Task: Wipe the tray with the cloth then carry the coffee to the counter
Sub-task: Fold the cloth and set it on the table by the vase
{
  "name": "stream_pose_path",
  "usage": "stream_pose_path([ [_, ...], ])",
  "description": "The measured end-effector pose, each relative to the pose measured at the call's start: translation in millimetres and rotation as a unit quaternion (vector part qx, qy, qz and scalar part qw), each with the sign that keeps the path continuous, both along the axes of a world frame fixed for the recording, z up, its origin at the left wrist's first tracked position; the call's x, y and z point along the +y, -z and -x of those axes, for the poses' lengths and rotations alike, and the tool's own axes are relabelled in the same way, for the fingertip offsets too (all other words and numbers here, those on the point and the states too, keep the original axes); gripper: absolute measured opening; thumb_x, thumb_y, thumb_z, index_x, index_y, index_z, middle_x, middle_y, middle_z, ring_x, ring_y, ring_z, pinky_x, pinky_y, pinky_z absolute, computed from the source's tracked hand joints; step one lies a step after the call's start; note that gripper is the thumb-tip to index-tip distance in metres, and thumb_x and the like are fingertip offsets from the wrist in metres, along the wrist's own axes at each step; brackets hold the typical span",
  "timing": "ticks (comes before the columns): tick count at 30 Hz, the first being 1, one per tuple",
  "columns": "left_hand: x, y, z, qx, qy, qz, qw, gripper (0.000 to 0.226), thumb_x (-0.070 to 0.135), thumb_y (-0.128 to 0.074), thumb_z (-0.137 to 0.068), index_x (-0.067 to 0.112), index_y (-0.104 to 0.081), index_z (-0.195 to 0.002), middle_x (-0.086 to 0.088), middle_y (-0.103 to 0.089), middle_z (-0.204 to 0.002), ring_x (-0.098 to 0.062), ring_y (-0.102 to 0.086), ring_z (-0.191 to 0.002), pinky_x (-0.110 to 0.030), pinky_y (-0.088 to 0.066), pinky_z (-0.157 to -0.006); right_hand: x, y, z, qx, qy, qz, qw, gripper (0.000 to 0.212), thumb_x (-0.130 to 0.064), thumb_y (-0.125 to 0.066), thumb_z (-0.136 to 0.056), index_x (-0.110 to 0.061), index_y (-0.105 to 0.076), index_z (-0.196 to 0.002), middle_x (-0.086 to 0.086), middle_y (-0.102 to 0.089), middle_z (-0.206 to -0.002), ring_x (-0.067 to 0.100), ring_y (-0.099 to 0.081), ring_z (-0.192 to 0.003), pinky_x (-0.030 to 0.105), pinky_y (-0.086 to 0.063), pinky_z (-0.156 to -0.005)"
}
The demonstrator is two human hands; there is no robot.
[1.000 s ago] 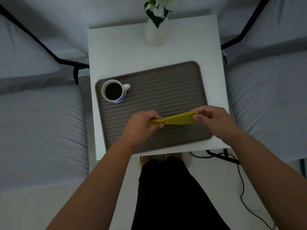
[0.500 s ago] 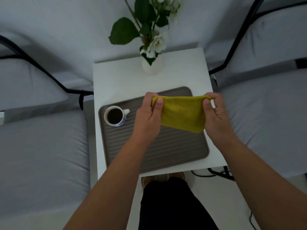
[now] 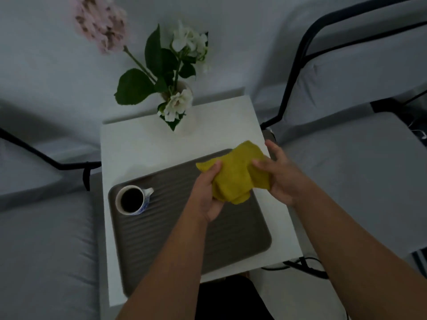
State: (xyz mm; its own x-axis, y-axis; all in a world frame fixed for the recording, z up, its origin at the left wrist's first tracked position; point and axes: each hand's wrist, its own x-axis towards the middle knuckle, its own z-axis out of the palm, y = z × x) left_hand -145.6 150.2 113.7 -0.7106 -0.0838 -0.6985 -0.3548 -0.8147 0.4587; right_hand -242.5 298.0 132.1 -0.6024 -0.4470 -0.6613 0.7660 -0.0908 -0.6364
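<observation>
A yellow cloth (image 3: 233, 176) is bunched between both hands above the far right part of the grey ribbed tray (image 3: 161, 234). My left hand (image 3: 205, 195) grips its left side with the thumb on top. My right hand (image 3: 279, 176) holds its right side, fingers curled into the fabric. A white and blue cup of black coffee (image 3: 132, 200) stands on the tray's far left corner, apart from both hands.
The tray lies on a small white table (image 3: 138, 146). A white vase with flowers (image 3: 182, 112) stands at the table's back edge. Grey cushioned seats with black metal frames flank the table on the left (image 3: 41, 239) and right (image 3: 360, 172). Cables (image 3: 307, 266) lie on the floor.
The cloth went from a flat strip, to spread out between both hands, to bunched into a wad now. Both hands came closer together over the tray's far right. The view tilted up.
</observation>
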Motion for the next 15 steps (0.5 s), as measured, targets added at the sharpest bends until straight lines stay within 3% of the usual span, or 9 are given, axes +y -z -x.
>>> stream_pose_path([
  [3,-10.7,8.1,21.3,-0.017,0.065,0.063,0.996,0.04,0.021,-0.065,-0.088,0.019,-0.056,-0.128,-0.009,-0.066,-0.122,-0.029,-0.064,-0.109,-0.045,-0.057,-0.082,8.9,27.0,5.8,0.062,-0.006,-0.142,0.988,0.057,0.0,-0.057,-0.089,-0.03,-0.037,-0.133,0.01,-0.057,-0.126,0.024,-0.059,-0.105,0.039,-0.055,-0.079],
  [7,-25.2,21.0,61.6,-0.039,0.132,0.127,0.982,0.05,0.006,-0.067,-0.086,0.012,-0.05,-0.133,-0.012,-0.063,-0.126,-0.026,-0.064,-0.108,-0.035,-0.059,-0.077,-4.0,40.6,41.3,0.223,-0.041,-0.271,0.935,0.036,-0.003,-0.048,-0.093,-0.029,-0.047,-0.118,0.0,-0.06,-0.114,0.01,-0.058,-0.081,0.018,-0.045,-0.039],
  [11,-43.0,33.9,118.6,-0.04,0.119,0.25,0.96,0.046,0.0,-0.067,-0.085,0.007,-0.053,-0.129,-0.014,-0.063,-0.125,-0.024,-0.065,-0.1,-0.033,-0.059,-0.073,-32.4,48.6,102.0,0.297,-0.05,-0.274,0.913,0.036,0.0,-0.047,-0.088,-0.029,-0.055,-0.106,0.005,-0.06,-0.113,0.013,-0.059,-0.083,0.02,-0.05,-0.044],
  [13,-56.7,37.6,147.1,-0.02,0.099,0.325,0.94,0.046,0.004,-0.068,-0.084,0.011,-0.054,-0.127,-0.011,-0.063,-0.123,-0.023,-0.064,-0.101,-0.036,-0.057,-0.081,-49.7,50.0,130.3,0.322,-0.025,-0.256,0.911,0.036,0.0,-0.047,-0.087,-0.03,-0.056,-0.104,0.007,-0.061,-0.113,0.019,-0.062,-0.09,0.025,-0.054,-0.054],
  [15,-70.2,44.1,166.4,-0.005,0.075,0.378,0.923,0.046,0.011,-0.069,-0.085,0.017,-0.052,-0.128,-0.006,-0.063,-0.121,-0.022,-0.062,-0.105,-0.038,-0.055,-0.087,-63.2,55.2,153.1,0.339,-0.003,-0.235,0.911,0.037,-0.003,-0.047,-0.088,-0.032,-0.052,-0.11,0.007,-0.061,-0.112,0.019,-0.061,-0.089,0.022,-0.051,-0.05],
])
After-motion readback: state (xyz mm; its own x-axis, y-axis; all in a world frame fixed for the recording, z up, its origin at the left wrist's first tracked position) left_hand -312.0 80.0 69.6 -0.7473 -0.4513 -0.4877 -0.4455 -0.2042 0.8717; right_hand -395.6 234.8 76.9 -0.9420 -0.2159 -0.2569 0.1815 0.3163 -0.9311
